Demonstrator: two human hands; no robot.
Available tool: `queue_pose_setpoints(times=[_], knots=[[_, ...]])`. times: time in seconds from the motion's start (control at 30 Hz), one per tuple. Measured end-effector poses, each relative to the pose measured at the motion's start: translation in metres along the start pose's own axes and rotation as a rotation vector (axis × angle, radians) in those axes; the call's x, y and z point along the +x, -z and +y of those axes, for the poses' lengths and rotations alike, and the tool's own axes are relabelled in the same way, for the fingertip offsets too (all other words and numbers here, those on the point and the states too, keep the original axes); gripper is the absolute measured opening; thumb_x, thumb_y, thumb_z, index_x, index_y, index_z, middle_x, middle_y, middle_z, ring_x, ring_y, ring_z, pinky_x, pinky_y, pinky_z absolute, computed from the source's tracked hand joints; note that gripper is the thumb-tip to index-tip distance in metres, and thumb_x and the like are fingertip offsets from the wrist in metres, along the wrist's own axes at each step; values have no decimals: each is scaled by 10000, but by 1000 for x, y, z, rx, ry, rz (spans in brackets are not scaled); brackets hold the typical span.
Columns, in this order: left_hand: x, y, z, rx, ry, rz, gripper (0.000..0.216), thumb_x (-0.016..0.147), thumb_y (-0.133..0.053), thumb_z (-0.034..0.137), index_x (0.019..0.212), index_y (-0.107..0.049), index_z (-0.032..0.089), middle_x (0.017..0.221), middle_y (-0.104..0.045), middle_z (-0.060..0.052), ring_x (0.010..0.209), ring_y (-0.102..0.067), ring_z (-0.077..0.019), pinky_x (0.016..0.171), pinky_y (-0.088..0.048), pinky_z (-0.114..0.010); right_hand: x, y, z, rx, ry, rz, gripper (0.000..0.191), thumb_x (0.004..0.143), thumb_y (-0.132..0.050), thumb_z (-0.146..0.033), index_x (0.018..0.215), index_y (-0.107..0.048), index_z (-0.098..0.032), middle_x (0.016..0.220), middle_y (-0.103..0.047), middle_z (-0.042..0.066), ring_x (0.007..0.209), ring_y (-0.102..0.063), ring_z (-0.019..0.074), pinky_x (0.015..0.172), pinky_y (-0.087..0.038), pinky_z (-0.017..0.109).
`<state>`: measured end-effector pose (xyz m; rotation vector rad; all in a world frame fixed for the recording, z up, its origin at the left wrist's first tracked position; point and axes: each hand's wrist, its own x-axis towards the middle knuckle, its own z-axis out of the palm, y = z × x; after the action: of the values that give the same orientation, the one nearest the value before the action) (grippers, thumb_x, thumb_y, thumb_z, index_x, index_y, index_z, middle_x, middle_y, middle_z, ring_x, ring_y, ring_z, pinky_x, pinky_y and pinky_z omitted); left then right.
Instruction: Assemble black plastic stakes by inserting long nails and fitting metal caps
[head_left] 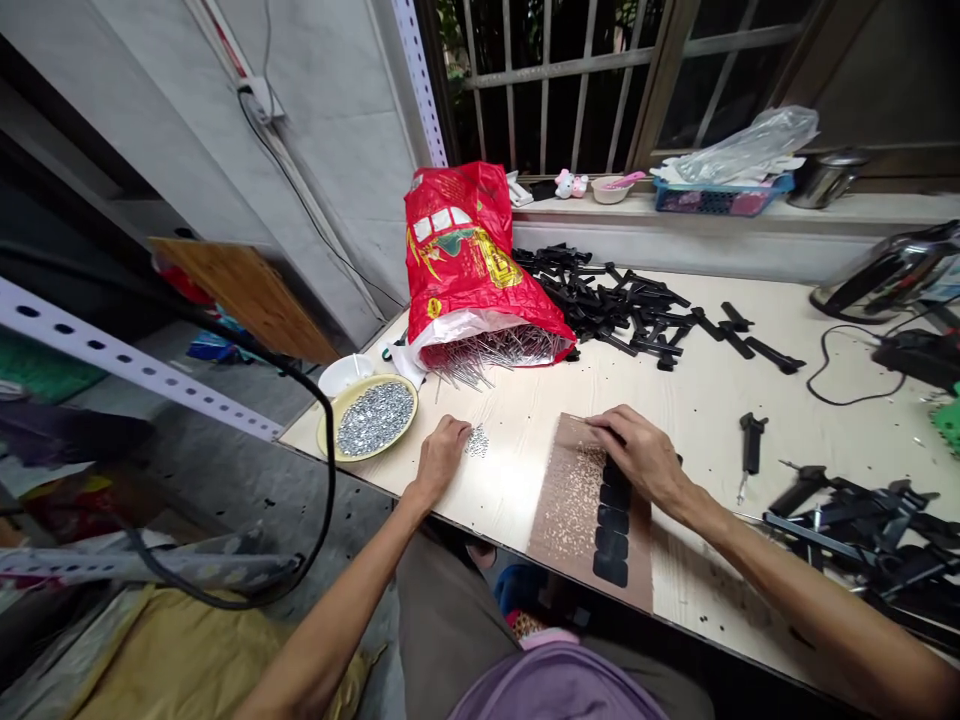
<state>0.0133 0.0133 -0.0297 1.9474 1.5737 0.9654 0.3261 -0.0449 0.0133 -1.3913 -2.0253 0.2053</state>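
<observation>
My left hand (pixel 441 456) rests on the pale wooden table (pixel 697 410) with its fingers curled at a small heap of shiny metal bits (pixel 477 441). My right hand (pixel 636 452) lies palm down on a brown speckled board (pixel 574 500), fingertips pressed on its far edge, covering the top of a row of black oval pads (pixel 613 533). What the fingers of either hand pinch is hidden.
A yellow dish of small metal parts (pixel 373 417) and a white bowl (pixel 343 375) stand at the left corner. A red bag (pixel 469 262) spills metal pins. Black plastic parts (pixel 622 303) lie heaped behind, more at the right (pixel 855 510). A black cable (pixel 322 480) hangs left.
</observation>
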Motion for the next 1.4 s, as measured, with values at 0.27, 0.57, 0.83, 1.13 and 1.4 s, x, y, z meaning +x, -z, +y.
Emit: queue_pose_setpoints(times=[0.27, 0.57, 0.83, 1.13, 1.4], knots=[[-26, -28, 104, -1334, 574, -123, 338, 589, -816, 304, 825, -661, 119, 740, -659, -19, 616, -598, -76, 608, -504, -199, 5, -7, -66, -5, 51, 21, 218, 939, -458, -276, 1011, -652, -208, 899, -640, 50, 803, -609, 152, 716, -467, 265], [-34, -46, 131, -1422, 532, -119, 289, 607, -814, 260, 806, -680, 98, 712, -685, -31, 652, -634, -91, 716, -534, -228, -5, 10, -69, -214, 70, 100, 212, 945, -450, -274, 974, -650, -209, 870, -636, 41, 801, -583, 143, 671, -405, 237], [-40, -51, 130, -1246, 385, -68, 237, 690, -752, 269, 838, -692, 94, 703, -686, -35, 632, -623, -95, 712, -529, -259, -14, 10, -70, -201, 5, 72, 177, 937, -461, -253, 970, -624, -192, 870, -647, 31, 799, -593, 134, 680, -401, 236], [-42, -56, 130, -1176, 391, -70, 256, 659, -768, 302, 815, -702, 109, 689, -684, -26, 617, -616, -93, 711, -515, -266, -21, 2, -67, -158, -96, 45, 199, 953, -413, -292, 926, -584, -194, 824, -637, 28, 730, -591, 145, 606, -365, 249], [-45, -58, 126, -1125, 382, -100, 280, 667, -759, 324, 836, -706, 108, 710, -689, -34, 636, -622, -101, 729, -514, -276, -25, -2, -59, 95, -180, -52, 244, 953, -416, -312, 863, -607, -189, 775, -629, 13, 689, -577, 130, 593, -374, 232]])
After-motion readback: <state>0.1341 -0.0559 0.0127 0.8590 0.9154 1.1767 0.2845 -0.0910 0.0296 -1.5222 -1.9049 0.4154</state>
